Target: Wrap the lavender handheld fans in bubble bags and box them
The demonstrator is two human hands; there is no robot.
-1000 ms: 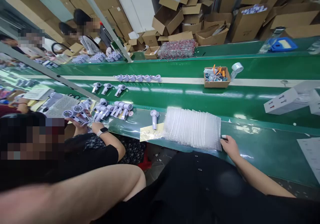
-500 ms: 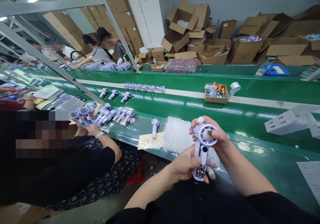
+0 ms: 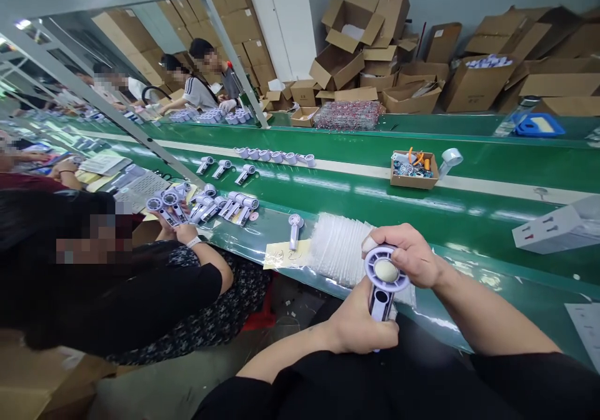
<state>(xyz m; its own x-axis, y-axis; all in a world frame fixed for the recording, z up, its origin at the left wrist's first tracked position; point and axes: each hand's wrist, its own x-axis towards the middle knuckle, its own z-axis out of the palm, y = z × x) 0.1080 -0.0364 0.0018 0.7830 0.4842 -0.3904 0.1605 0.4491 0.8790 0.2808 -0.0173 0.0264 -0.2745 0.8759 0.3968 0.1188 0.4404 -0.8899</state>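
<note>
Fan sits upright above the bench's near edge, left hand clamped on its handle, right hand gripping its round head, beside the bag stack.

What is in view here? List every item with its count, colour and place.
handheld fan: one, lilac and white, held in both hands over the near bench edge.
bubble bags: one fanned stack, clear, on the near bench behind the fan.
paper note: one, yellow, left of the bags.
single fan: one, lilac, lying on the note's far edge.
fan cluster: several, lilac, on the bench by the co-worker.
small box: one, brown, holding tools, on the belt's white stripe.
white carton: one, far right on the belt.
cardboard boxes: many, brown, piled along the wall.
co-worker: one, dark top, seated left.
left hand: grips the fan's handle.
right hand: fingers on the fan's head.
</note>
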